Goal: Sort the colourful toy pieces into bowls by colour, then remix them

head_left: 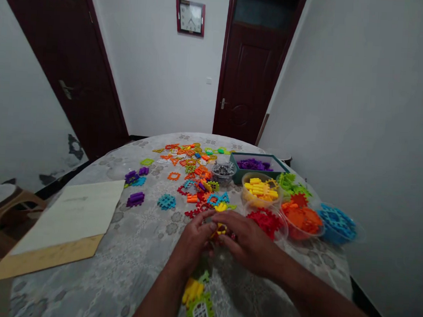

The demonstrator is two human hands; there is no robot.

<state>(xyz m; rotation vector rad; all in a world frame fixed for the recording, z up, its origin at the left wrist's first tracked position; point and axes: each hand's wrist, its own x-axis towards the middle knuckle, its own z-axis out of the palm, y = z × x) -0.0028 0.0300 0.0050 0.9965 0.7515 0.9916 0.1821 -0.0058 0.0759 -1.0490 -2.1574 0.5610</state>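
Observation:
Close together at the table's middle, my left hand (193,236) and my right hand (251,240) both have their fingers closed around a yellow interlocking building piece (221,229). Much of that piece is hidden by the fingers. Just beyond the fingertips lies another yellow piece (221,207), beside a blue triangular piece (225,197). Near my left forearm, at the front, rest a green square piece with a white window (200,314) and some yellow pieces (192,291). A clear bowl of red pieces (265,222) stands just past my right hand.
To the right are tubs of yellow (260,189), orange (302,219) and blue pieces (337,223), and a green box (237,176) with purple pieces. Loose orange pieces (173,176) spread across the back. A board with white paper (75,212) lies left, near purple pieces (135,200).

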